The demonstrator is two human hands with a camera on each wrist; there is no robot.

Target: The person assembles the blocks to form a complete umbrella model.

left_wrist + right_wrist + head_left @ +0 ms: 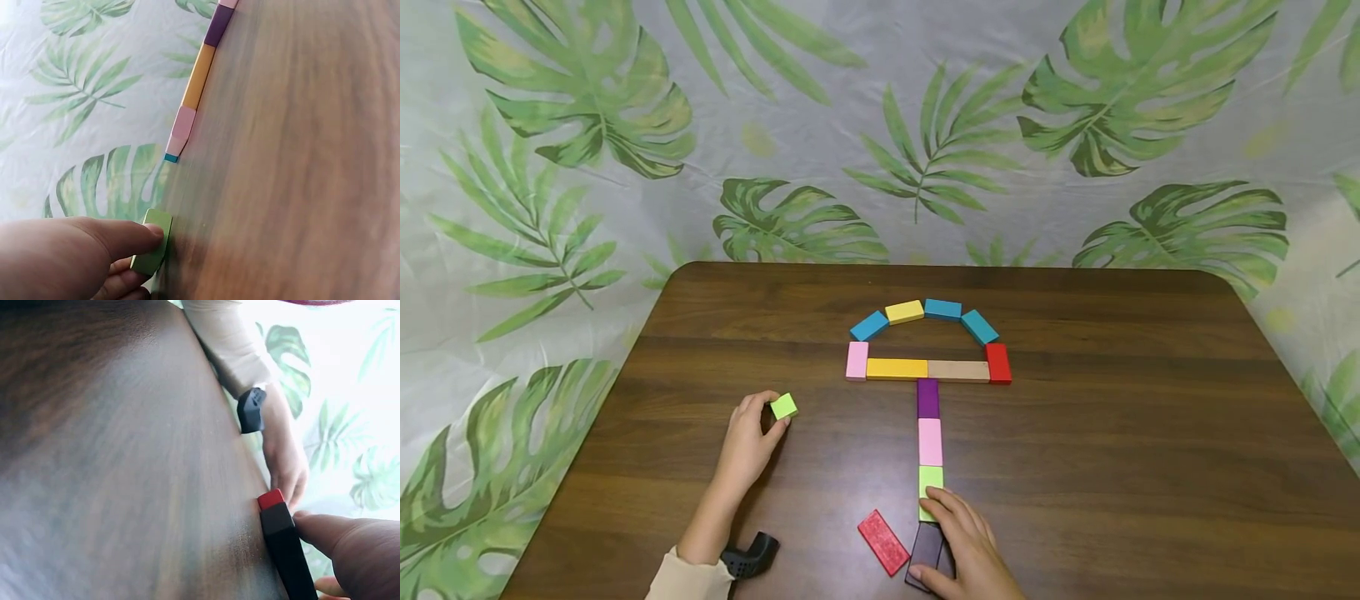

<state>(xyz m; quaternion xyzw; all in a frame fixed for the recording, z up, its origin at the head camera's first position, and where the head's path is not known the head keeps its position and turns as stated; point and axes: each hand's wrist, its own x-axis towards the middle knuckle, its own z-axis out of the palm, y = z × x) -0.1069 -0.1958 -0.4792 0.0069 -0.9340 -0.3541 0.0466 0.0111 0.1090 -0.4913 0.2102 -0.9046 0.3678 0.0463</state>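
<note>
My left hand (748, 437) pinches a small lime-green block (784, 407) between thumb and fingers, left of the block figure. The left wrist view shows the thumb on this green block (154, 250). Near the table's front, my right hand (966, 542) grips a black block (925, 550) along its length, thumb at the near end and fingers at the far end. Those fingertips also overlap a light green block (931, 479) just beyond it. A loose red block (883, 542) lies slanted to the left, its corner close to the black one.
Beyond the green block, a pink block (930, 442) and a purple block (928, 398) form a column. It meets a row of a yellow block (897, 368) and a tan block (958, 371), with an arch of several blocks above. A leaf-patterned cloth (925, 125) hangs behind the brown table (1112, 467).
</note>
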